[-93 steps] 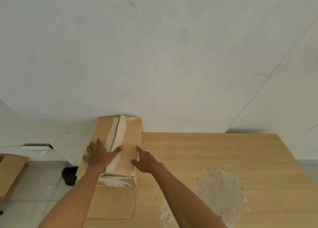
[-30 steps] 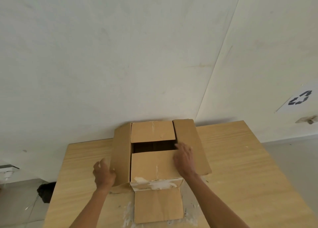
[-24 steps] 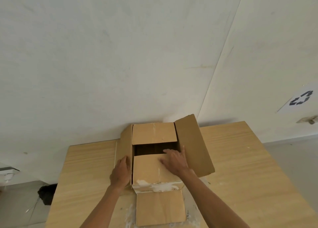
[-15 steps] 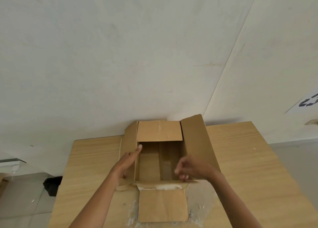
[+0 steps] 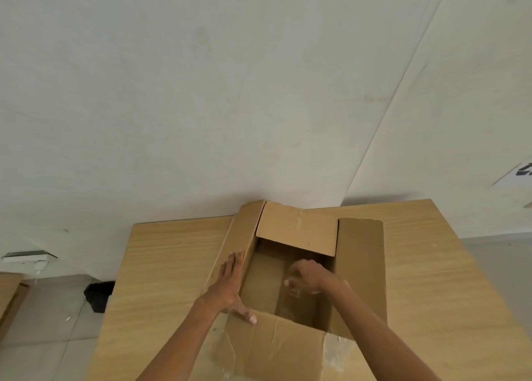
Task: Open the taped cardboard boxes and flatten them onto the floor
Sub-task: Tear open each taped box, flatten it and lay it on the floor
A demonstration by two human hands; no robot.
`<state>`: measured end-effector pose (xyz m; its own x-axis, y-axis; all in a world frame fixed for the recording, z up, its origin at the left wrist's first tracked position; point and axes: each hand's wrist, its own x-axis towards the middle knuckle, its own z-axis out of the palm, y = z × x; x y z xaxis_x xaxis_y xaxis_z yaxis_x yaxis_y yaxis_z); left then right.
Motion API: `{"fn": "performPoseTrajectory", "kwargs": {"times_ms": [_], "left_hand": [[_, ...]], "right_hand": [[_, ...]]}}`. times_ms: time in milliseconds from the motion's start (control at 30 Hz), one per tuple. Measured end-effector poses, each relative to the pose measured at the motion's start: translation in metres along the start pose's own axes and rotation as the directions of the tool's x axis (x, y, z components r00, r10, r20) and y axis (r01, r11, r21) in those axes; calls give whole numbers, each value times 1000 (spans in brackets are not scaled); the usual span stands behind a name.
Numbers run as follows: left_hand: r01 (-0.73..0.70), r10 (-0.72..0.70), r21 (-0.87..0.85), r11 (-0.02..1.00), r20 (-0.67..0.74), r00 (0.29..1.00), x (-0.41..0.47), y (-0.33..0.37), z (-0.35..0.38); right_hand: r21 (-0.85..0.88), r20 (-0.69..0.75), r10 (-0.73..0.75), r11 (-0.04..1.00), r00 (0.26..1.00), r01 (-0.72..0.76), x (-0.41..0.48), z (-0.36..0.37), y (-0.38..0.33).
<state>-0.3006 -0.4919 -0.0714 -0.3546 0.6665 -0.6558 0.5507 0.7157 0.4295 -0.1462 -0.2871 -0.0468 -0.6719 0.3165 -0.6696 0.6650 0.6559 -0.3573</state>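
Open cardboard box on wooden table; black bundle on floor

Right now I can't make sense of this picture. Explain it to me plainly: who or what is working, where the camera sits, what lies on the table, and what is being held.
No machine here: a person works with two bare hands. The camera is worn on the head, looking forward and down, so the arms enter from the bottom. On the wooden table stands one cardboard box, its top flaps folded open, close to a pale wall. The left hand lies flat, fingers straight, against the box's left flap, thumb on the near edge. The right hand reaches down inside the box with fingers curled; it is blurred, so whether it holds anything cannot be told. The box is not yet flattened.
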Motion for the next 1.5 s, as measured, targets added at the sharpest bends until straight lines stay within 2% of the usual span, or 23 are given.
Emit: {"fn": "performPoseTrajectory", "kwargs": {"times_ms": [100, 167, 233, 267, 300, 333, 433, 500, 700, 767, 833, 900, 1033, 1100, 1133, 1167, 1233, 1333, 1400, 1500], "left_hand": [[-11, 10, 7, 1000, 16, 1000, -2, 0, 1], [5, -5, 17, 1000, 22, 1000, -3, 1, -2], [6, -7, 32, 999, 30, 1000, -2, 1, -4], [8, -9, 35, 999, 31, 999, -2, 2, -5], [9, -10, 37, 999, 33, 999, -1, 2, -6], [8, -9, 40, 999, 37, 999, -1, 2, -5], [-4, 2, 45, 999, 36, 999, 0, 2, -9], [-19, 17, 67, 998, 20, 1000, -2, -1, -12], [-92, 93, 161, 983, 5, 996, -1, -21, -10], [-108, 108, 212, 971, 12, 994, -2, -22, -10], [-120, 116, 258, 959, 30, 993, -4, -18, -15], [-120, 115, 287, 950, 36, 993, -3, -18, -22], [-120, 114, 340, 933, 40, 993, 0, -19, -30], [-118, 111, 361, 925, 39, 993, 0, -19, -31], [-117, 109, 367, 923, 44, 993, 1, -19, -31], [-115, 104, 372, 921, 50, 993, 1, -19, -31], [-104, 82, 383, 918, 71, 994, -3, -16, -35], [-51, 38, 434, 899, 39, 999, -10, -9, -47], [6, 7, 505, 863, -23, 1000, -18, -4, -57], [71, -16, 568, 820, -100, 995, -33, 8, -74]], "right_hand": [[5, -103, -25, 1000, 994, 26, 11, -5, -8], [59, -285, -43, 996, 958, 62, 5, -18, -4], [55, -558, -31, 996, 829, 75, -2, -45, 6], [52, -640, -9, 997, 768, 55, -1, -61, 14], [60, -669, 22, 998, 743, 24, 2, -77, 23], [69, -648, 60, 997, 760, -20, 8, -92, 34], [34, -444, 135, 990, 886, -134, 32, -109, 67], [-3, -405, 128, 990, 906, -141, 42, -102, 78], [13, -469, 140, 988, 872, -152, 32, -81, 94], [25, -437, 194, 979, 878, -203, 27, -70, 114], [30, -336, 222, 974, 915, -226, 19, -52, 135], [118, -240, 248, 967, 938, -226, 10, -29, 151], [276, -316, 292, 939, 903, -207, -9, -13, 159], [344, -328, 452, 875, 829, -341, -24, -15, 164], [329, -290, 515, 845, 807, -421, -36, -18, 164], [285, -237, 521, 844, 820, -454, -46, -21, 163], [243, -172, 437, 887, 883, -392, -66, -28, 156], [385, -167, 295, 898, 941, -214, -103, -48, 129], [549, -176, 190, 834, 966, -64, -134, -60, 105], [704, -341, 141, 694, 929, 153, -177, -76, 66]]}}
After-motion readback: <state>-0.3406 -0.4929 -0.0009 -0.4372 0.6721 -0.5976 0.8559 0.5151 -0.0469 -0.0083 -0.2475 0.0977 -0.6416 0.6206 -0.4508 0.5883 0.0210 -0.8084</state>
